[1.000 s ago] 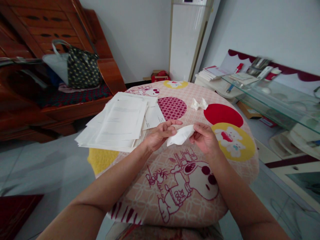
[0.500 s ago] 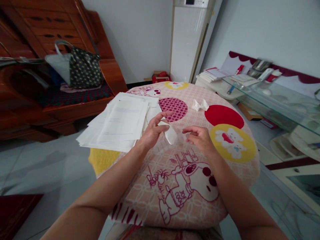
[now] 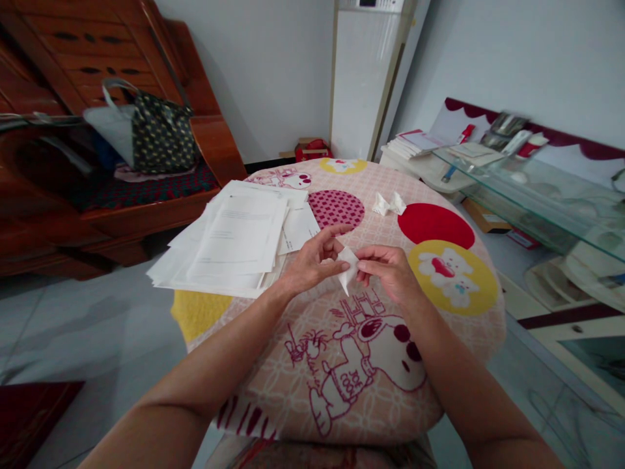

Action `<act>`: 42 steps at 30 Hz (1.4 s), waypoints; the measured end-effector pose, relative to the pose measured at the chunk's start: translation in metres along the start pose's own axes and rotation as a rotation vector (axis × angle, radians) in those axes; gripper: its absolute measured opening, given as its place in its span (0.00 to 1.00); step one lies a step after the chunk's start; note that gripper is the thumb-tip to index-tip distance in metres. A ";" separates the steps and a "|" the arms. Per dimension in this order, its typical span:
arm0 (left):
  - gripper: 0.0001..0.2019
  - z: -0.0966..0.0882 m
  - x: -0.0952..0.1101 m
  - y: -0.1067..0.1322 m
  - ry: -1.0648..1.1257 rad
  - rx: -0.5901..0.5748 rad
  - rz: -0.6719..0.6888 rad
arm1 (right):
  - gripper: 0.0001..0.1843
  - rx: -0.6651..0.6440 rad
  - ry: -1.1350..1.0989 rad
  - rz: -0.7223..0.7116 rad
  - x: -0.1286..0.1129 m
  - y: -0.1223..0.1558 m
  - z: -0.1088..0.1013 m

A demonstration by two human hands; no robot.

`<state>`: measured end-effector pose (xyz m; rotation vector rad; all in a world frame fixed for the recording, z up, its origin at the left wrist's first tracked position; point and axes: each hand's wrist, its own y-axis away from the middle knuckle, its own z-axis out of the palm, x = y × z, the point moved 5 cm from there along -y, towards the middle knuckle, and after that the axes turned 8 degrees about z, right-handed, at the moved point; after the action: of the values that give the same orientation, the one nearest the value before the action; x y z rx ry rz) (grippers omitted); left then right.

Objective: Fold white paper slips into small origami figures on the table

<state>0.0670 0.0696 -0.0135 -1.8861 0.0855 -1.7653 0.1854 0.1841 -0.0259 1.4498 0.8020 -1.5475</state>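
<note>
A small piece of folded white paper [image 3: 347, 268] is held up above the table, one pointed corner hanging down. My left hand [image 3: 315, 262] pinches its left side between thumb and fingers. On its right side, the thumb and forefinger of my right hand [image 3: 387, 268] grip the edge. Farther back on the cloth lie two small folded white paper shapes [image 3: 389, 204], side by side. To the left of my hands spreads a pile of white paper sheets [image 3: 239, 228], some with printed lines.
A patterned cloth [image 3: 273, 384] with cartoon figures covers the round table. On the right stands a glass-topped cabinet [image 3: 551, 202] with papers and small items. A wooden bench [image 3: 215, 150] at the left holds a dark patterned bag [image 3: 163, 133]. A tall white unit [image 3: 366, 85] stands behind.
My right hand has moved left and closed on the paper's right side. The paper, flatter and tilted before, now hangs point-down between both hands.
</note>
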 end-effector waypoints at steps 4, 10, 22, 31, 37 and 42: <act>0.29 0.003 0.001 0.000 -0.143 -0.029 0.036 | 0.11 0.009 0.052 0.014 -0.002 -0.001 0.001; 0.23 0.006 -0.005 0.000 -0.177 -0.036 0.026 | 0.12 -0.012 -0.011 0.040 0.000 -0.002 0.003; 0.04 0.005 -0.001 0.001 -0.393 -0.004 0.026 | 0.15 0.026 0.063 0.019 0.001 -0.002 0.003; 0.06 0.007 -0.003 0.001 -0.356 0.021 -0.023 | 0.13 0.132 0.107 -0.020 0.003 -0.003 0.001; 0.08 0.009 -0.011 0.000 -0.028 0.014 -0.024 | 0.10 0.223 0.082 -0.034 0.003 -0.002 -0.003; 0.09 0.006 -0.016 -0.001 0.079 0.052 -0.030 | 0.06 0.212 0.055 -0.021 0.003 -0.001 -0.003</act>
<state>0.0705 0.0789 -0.0273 -1.7900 0.0409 -1.8443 0.1855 0.1866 -0.0297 1.6475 0.7033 -1.6546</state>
